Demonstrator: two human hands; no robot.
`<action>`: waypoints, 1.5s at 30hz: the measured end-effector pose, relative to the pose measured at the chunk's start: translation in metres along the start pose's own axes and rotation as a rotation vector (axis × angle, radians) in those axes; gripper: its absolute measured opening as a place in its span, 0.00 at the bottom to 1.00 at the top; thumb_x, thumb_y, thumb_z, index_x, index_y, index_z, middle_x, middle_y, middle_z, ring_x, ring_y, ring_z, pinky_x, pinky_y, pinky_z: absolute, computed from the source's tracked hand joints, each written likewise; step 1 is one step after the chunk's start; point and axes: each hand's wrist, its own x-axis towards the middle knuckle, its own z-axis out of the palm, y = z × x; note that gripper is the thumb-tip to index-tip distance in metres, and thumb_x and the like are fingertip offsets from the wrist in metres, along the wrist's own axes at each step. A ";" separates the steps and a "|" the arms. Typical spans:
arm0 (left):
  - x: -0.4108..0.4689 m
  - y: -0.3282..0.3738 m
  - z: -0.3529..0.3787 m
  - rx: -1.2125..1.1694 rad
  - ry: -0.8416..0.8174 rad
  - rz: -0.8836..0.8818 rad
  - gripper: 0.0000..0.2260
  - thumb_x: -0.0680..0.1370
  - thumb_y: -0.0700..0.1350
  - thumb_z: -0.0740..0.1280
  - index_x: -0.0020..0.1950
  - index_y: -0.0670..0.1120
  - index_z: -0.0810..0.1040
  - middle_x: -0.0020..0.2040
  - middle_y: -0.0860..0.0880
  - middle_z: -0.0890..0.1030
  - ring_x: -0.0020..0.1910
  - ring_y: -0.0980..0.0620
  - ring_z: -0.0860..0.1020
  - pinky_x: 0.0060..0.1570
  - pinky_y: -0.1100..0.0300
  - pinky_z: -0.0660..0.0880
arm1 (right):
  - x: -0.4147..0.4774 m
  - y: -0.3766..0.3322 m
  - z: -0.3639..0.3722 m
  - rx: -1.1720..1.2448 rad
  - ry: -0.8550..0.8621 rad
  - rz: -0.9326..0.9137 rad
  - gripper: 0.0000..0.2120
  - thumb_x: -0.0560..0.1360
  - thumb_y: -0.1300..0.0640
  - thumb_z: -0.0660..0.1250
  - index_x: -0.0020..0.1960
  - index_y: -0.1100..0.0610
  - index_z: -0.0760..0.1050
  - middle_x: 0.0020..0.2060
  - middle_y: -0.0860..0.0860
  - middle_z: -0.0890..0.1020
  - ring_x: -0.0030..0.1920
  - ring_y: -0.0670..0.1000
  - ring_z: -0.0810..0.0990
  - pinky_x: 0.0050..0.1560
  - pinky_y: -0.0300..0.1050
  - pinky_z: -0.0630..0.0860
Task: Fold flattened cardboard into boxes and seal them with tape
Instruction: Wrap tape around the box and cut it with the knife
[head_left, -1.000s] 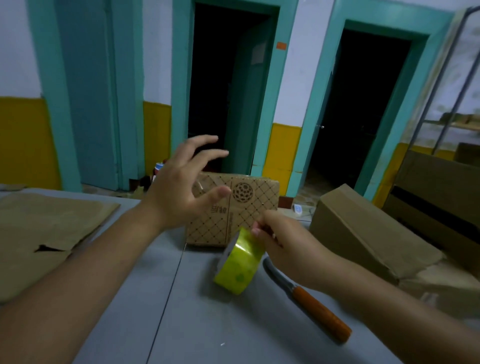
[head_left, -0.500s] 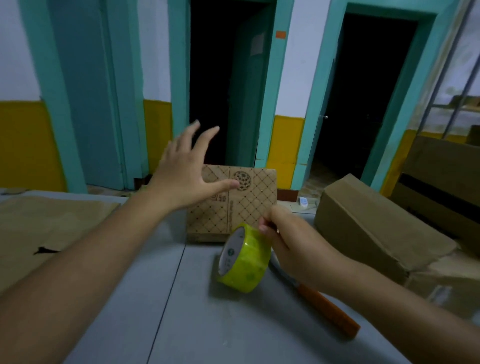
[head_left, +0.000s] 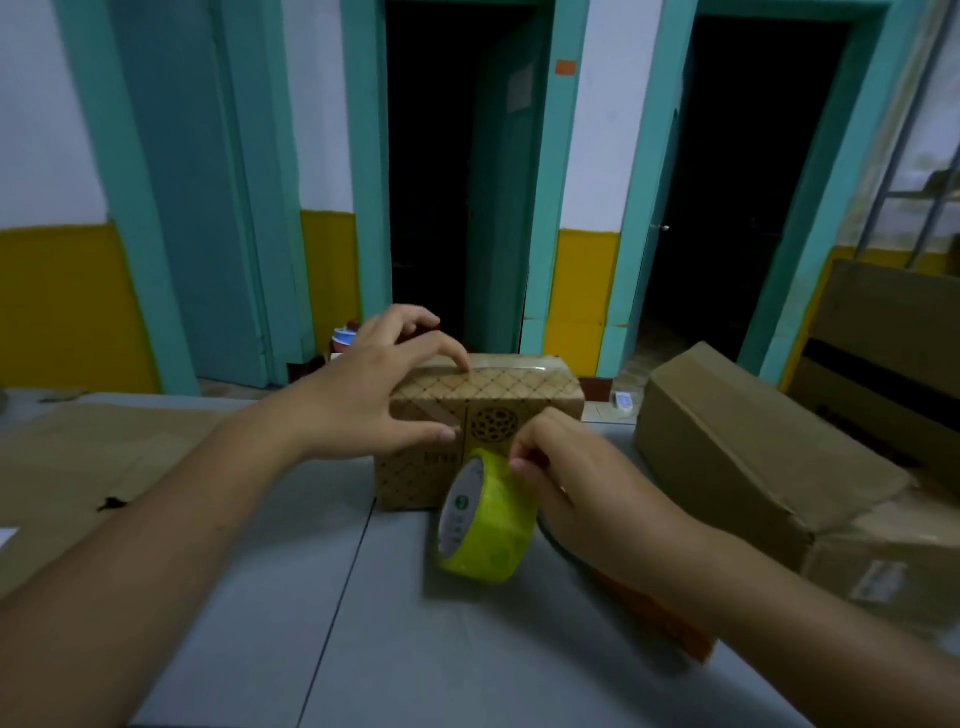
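Cardboard box (head_left: 519, 397), left hand (head_left: 363, 400) holds — right hand (head_left: 587, 493), tape (head_left: 488, 530).

Grey table (head_left: 311, 623) with patterned box (head_left: 519, 395), large carton (head_left: 727, 441), flattened cardboard (head_left: 104, 457), orange-handled knife (head_left: 649, 613)
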 end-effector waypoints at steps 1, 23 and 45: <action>-0.003 0.003 -0.001 -0.026 -0.015 -0.002 0.26 0.72 0.65 0.76 0.66 0.69 0.71 0.71 0.60 0.64 0.72 0.54 0.67 0.67 0.48 0.73 | -0.001 -0.003 0.000 -0.024 0.006 -0.003 0.05 0.84 0.53 0.62 0.50 0.44 0.69 0.49 0.42 0.73 0.48 0.45 0.72 0.49 0.42 0.73; -0.028 0.009 0.053 -0.223 -0.136 0.107 0.26 0.81 0.46 0.71 0.78 0.60 0.71 0.75 0.58 0.74 0.75 0.57 0.70 0.75 0.46 0.69 | 0.003 -0.014 0.002 -0.075 0.039 0.113 0.05 0.84 0.51 0.62 0.56 0.50 0.75 0.52 0.47 0.79 0.52 0.49 0.76 0.55 0.54 0.77; -0.026 0.005 0.069 -0.078 0.025 0.154 0.18 0.84 0.48 0.62 0.74 0.53 0.78 0.66 0.52 0.82 0.65 0.53 0.78 0.66 0.46 0.76 | -0.016 0.005 0.012 0.037 0.254 -0.018 0.09 0.77 0.54 0.74 0.56 0.51 0.87 0.49 0.43 0.83 0.50 0.43 0.81 0.50 0.46 0.83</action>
